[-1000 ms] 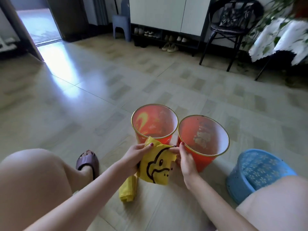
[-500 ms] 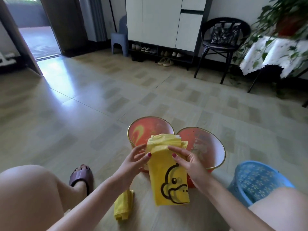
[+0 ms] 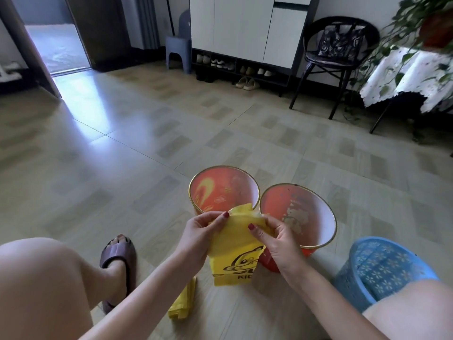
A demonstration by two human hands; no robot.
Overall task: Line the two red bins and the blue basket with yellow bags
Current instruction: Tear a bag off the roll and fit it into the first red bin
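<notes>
An open doorway [image 3: 61, 50] admits light at far left, casting a bright patch on the tiled floor [image 3: 147, 133]. Below it, a bare knee fills the lower left corner, and a foot in a brown slipper [image 3: 117, 256] rests flat on the floor. Just right of the slipper, a folded stack of yellow bags [image 3: 182, 305] lies on the floor between the forearms. The left hand [image 3: 198, 236] pinches the top edge of a yellow bag [image 3: 232, 256] between thumb and curled fingers; the bag hangs downward, its printed black duck figure facing the viewer, its lower edge near the floor. The right hand [image 3: 277, 239] pinches the same top edge just beside the left hand, thumb on the near face and fingers curled behind. The bag's mouth appears gathered between the two hands, held at the near rims of the bins. Behind the hands stand two red bins with gold rims, side by side and touching: the left red bin [image 3: 224, 190] and the right red bin [image 3: 297, 214], both unlined, with printed figures visible on their inner walls. At lower right, the blue basket [image 3: 382, 266] stands upright and unlined, near the right bin, partly hidden by the right knee. Along the back wall stand a grey stool [image 3: 177, 49], a white cabinet [image 3: 245, 28] with shoes beneath, a black chair [image 3: 335, 60], and a cloth-covered table [image 3: 404, 77] bearing a plant.
</notes>
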